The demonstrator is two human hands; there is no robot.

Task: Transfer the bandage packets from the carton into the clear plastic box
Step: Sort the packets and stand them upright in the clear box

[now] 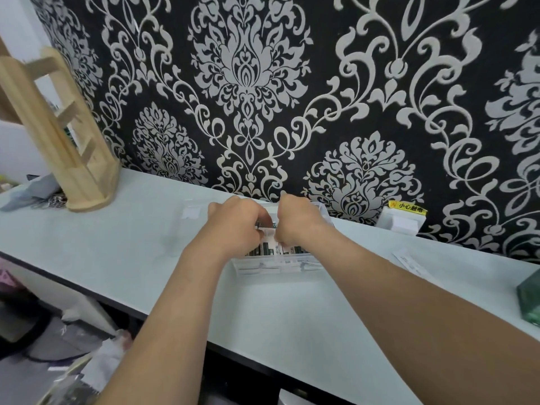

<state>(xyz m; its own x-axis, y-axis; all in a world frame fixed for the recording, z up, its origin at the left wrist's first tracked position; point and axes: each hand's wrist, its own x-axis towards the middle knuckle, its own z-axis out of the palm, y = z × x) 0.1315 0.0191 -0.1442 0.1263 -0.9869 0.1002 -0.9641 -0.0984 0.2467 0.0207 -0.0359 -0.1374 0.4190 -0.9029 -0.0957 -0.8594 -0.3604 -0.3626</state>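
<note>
Settling bandage packets [270, 249] into the clear plastic box [277, 268] looks like the step in hand. The left hand [238, 226] and right hand [298, 222] meet over it, fingers [256, 227] curled down round a pale bundle between them; more stand in rows below. The next move calls for letting go, then reaching far right of the fingers to the green carton [530, 296]. The wall stands close beyond the fingers; open worktop [263, 311] lies nearer the person.

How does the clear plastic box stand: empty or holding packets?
Holding packets: green-and-white bandage packets sit inside the clear plastic box, visible over and through its front wall. How full: cannot tell.
</note>
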